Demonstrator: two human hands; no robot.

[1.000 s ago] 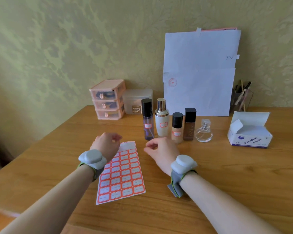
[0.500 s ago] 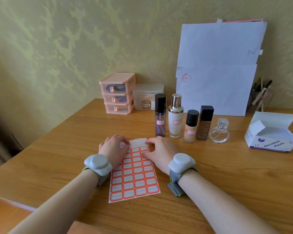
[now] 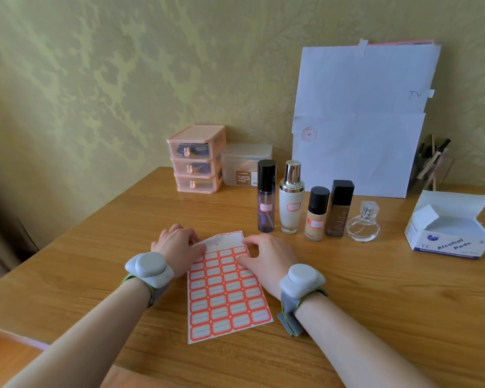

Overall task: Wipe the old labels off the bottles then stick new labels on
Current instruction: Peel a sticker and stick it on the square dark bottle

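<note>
Both hands just dropped onto the label sheet: right hand flat, pinning the top rows; left hand at the top-left corner, grip hidden. Probably starting a label peel.

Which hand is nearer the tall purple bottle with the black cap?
Right. The right hand rests on the upper right of the label sheet, just in front of the purple bottle; the left hand is at the sheet's upper left corner, farther away.
</note>
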